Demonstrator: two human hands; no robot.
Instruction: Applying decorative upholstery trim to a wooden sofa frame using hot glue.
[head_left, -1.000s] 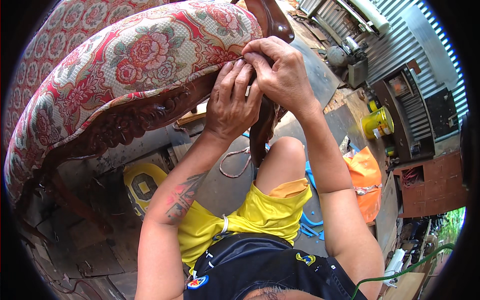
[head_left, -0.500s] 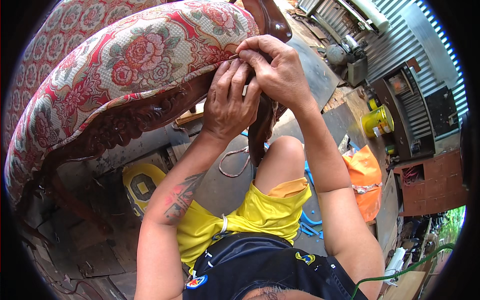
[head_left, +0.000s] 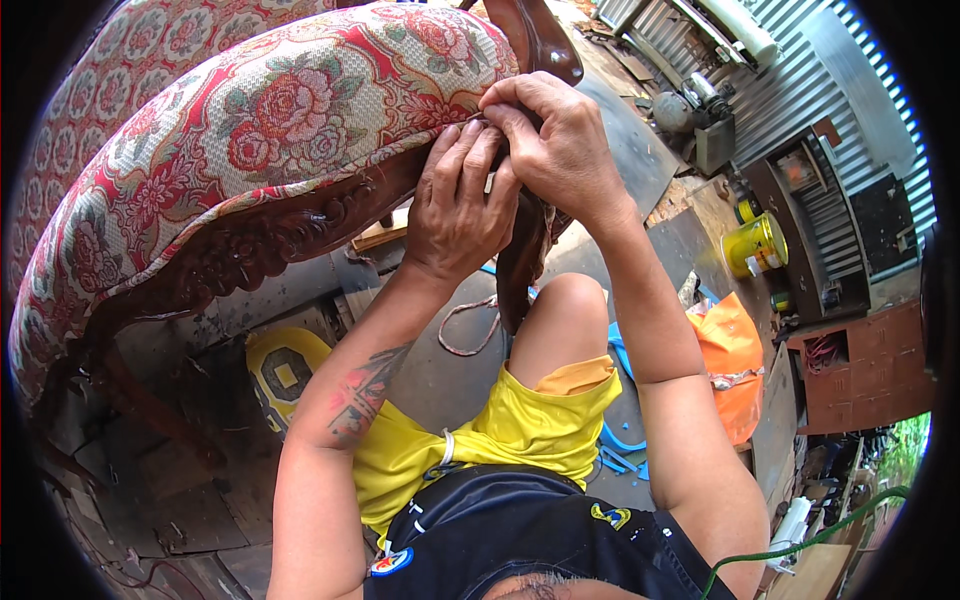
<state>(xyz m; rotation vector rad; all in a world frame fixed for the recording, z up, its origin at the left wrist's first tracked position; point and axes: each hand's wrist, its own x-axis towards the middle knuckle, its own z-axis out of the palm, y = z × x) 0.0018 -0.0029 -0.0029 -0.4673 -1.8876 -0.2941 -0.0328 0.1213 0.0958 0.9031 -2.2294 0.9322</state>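
Observation:
A chair seat covered in red and cream floral fabric (head_left: 280, 120) sits on a glossy carved dark-wood frame (head_left: 260, 235), a curved leg (head_left: 518, 280) descending by my knee. My left hand (head_left: 462, 205) has its fingers together and bent on the fabric's lower edge, where it meets the wood. Beside it, my right hand (head_left: 560, 150) pinches at that edge near the seat's front corner, thumb and forefinger almost touching my left fingertips. Whatever is between the pinching fingertips is too small and hidden to make out.
Yellow shorts and my bent knee (head_left: 560, 320) are below. Around me lie a yellow padded item (head_left: 280, 370), a cord loop (head_left: 455, 350), blue strips (head_left: 625, 440) and an orange bag (head_left: 730, 330). Right are a yellow bucket (head_left: 750, 245), shelving (head_left: 810, 210), machinery (head_left: 690, 110) and corrugated sheet (head_left: 870, 80).
My right hand has shifted very slightly along the fabric edge, first leftward and then back a little. My left fingers have moved marginally left; the chair looks unmoved.

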